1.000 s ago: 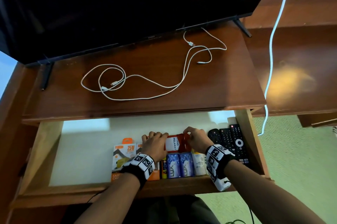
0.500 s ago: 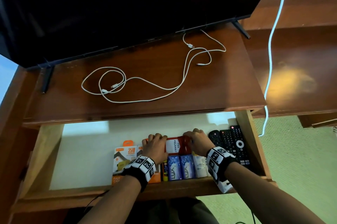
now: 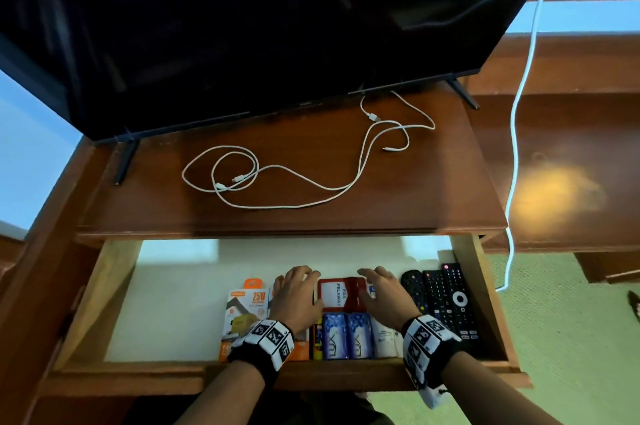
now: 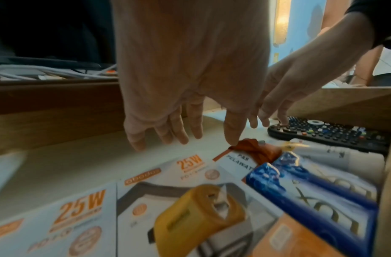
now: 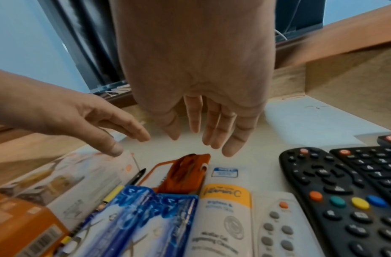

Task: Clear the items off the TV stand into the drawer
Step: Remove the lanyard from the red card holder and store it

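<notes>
The drawer (image 3: 104, 293) under the TV stand top (image 3: 311, 134) stands pulled out. A red badge holder (image 3: 341, 293) lies flat in it among other items. My left hand (image 3: 298, 289) and right hand (image 3: 381, 289) hover on either side of it, fingers straight and holding nothing. In the left wrist view my left hand (image 4: 181, 135) has its thumb just over the badge holder (image 4: 256, 151). In the right wrist view my right hand (image 5: 207, 139) hangs above the badge holder (image 5: 185, 173). White charging cables (image 3: 277, 175) lie looped on the stand top.
In the drawer lie two charger boxes (image 3: 247, 307), blue soap packs (image 3: 346, 334), a white tube (image 3: 384, 338) and black remotes (image 3: 446, 300). The TV (image 3: 242, 26) overhangs the back of the stand. Another white cable (image 3: 516, 147) hangs down at the right.
Both hands had curled fingers on the red badge holder; now the fingers have straightened and lifted off it, and it lies in the drawer. The cables have not moved.
</notes>
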